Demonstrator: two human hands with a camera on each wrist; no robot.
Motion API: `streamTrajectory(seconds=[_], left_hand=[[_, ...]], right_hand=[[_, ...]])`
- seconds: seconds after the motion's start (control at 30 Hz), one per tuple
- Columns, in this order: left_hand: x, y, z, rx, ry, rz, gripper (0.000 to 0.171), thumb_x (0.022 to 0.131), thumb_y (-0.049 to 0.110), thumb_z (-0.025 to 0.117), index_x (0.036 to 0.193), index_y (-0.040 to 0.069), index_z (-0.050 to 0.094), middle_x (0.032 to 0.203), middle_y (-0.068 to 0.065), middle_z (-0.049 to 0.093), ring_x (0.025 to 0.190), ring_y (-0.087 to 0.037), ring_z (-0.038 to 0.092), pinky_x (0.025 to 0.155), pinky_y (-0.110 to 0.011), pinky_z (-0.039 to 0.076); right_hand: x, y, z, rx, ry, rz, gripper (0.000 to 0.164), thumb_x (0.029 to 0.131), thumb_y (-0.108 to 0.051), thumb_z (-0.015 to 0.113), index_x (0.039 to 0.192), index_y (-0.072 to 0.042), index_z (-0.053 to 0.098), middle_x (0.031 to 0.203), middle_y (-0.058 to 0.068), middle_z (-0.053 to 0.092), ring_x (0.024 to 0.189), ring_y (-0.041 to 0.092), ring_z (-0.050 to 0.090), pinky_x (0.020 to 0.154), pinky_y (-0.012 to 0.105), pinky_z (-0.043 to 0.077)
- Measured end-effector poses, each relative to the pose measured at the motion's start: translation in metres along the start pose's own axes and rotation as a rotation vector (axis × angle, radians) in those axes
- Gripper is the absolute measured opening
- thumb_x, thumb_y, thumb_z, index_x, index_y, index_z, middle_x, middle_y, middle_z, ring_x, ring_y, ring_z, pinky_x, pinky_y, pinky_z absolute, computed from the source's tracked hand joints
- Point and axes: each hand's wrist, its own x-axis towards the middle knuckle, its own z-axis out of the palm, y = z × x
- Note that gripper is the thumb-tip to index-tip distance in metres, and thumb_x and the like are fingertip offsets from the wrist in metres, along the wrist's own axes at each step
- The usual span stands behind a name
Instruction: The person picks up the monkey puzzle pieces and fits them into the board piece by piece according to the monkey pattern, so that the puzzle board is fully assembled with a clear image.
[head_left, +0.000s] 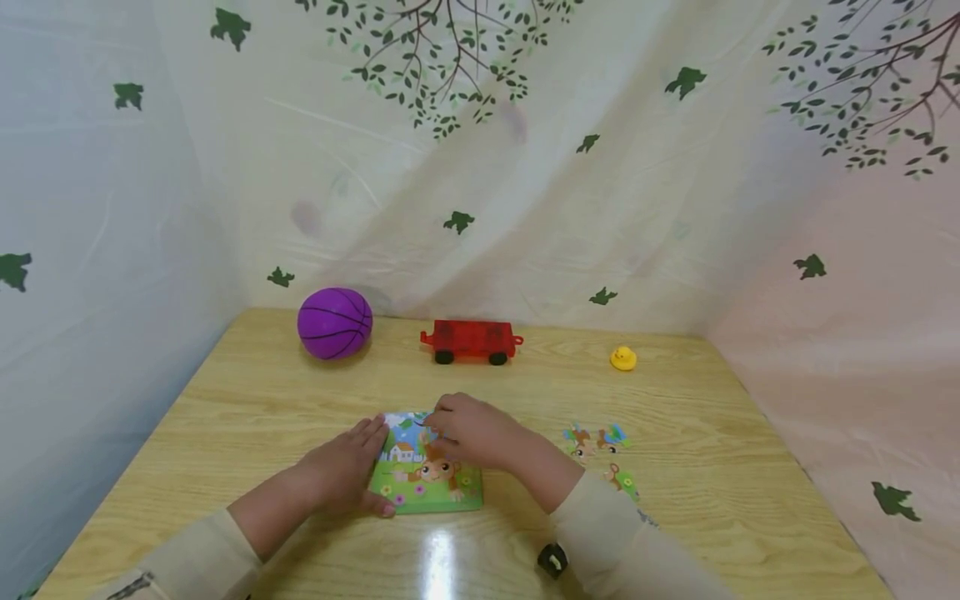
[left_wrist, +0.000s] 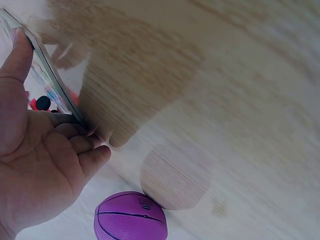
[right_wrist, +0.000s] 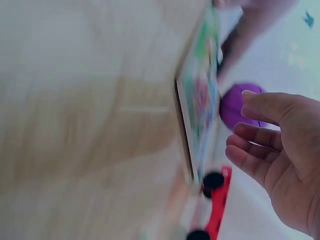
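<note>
A square picture puzzle [head_left: 420, 487] lies flat on the table, showing a monkey, a house and flowers on grass. My left hand [head_left: 341, 467] rests along its left side, thumb at the lower left corner and extended fingers by the upper left edge. In the left wrist view, the thumb touches the puzzle's rim [left_wrist: 55, 80]. Over the puzzle's upper right part is my right hand [head_left: 476, 433], fingers loosely bent. The right wrist view shows nothing between the right thumb and fingers [right_wrist: 255, 155]. Some of the picture is hidden beneath this hand.
Loose puzzle pieces [head_left: 585, 442] lie right of the puzzle, with another piece [head_left: 622, 481] partly behind the right sleeve. A purple ball [head_left: 334, 323], a red toy wagon [head_left: 472, 340] and a yellow duck [head_left: 623, 358] stand along the back. A small black object [head_left: 552, 560] is beside the right sleeve.
</note>
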Motion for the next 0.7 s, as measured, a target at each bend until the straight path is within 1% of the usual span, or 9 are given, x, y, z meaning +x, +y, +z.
streamTrajectory(seconds=[0.13,0.2,0.33,0.5,0.7], left_hand=[[0.001,0.000,0.001,-0.001,-0.009,-0.004,0.120,0.069,0.067,0.074,0.151,-0.007,0.025,0.160,-0.025,0.019,0.147,-0.044,0.020,0.120,-0.054,0.024],[0.001,0.000,0.001,-0.003,-0.012,-0.006,0.120,0.069,0.066,0.074,0.151,-0.007,0.025,0.160,-0.025,0.019,0.147,-0.044,0.020,0.120,-0.054,0.024],[0.000,0.001,0.001,-0.005,-0.009,-0.008,0.120,0.069,0.066,0.075,0.151,-0.007,0.026,0.160,-0.025,0.019,0.147,-0.044,0.020,0.120,-0.055,0.025],[0.000,0.001,0.001,0.002,-0.007,-0.006,0.119,0.070,0.066,0.074,0.151,-0.007,0.026,0.160,-0.025,0.018,0.147,-0.044,0.021,0.120,-0.055,0.025],[0.001,0.001,0.001,-0.016,-0.006,-0.011,0.120,0.070,0.065,0.075,0.151,-0.007,0.026,0.160,-0.026,0.019,0.147,-0.044,0.020,0.120,-0.055,0.024]], right_hand=[[-0.021,0.022,-0.012,0.044,0.014,0.118,0.035,0.095,-0.025,0.066,0.127,-0.011,0.064,0.115,0.004,0.061,0.103,0.019,0.057,0.087,0.031,0.053],[-0.031,0.032,-0.018,0.058,0.000,0.187,0.038,0.096,-0.026,0.065,0.130,-0.010,0.062,0.119,0.006,0.060,0.107,0.021,0.056,0.091,0.034,0.052],[-0.053,0.052,-0.027,0.059,-0.012,0.290,0.043,0.095,-0.025,0.066,0.133,-0.008,0.058,0.125,0.010,0.059,0.113,0.025,0.056,0.096,0.039,0.052],[-0.078,0.076,-0.029,0.039,-0.031,0.378,0.044,0.094,-0.023,0.067,0.133,-0.006,0.057,0.126,0.011,0.058,0.115,0.027,0.057,0.097,0.041,0.052],[-0.106,0.091,-0.032,0.077,-0.088,0.450,0.046,0.093,-0.020,0.068,0.134,-0.004,0.056,0.129,0.014,0.057,0.119,0.032,0.056,0.098,0.046,0.051]])
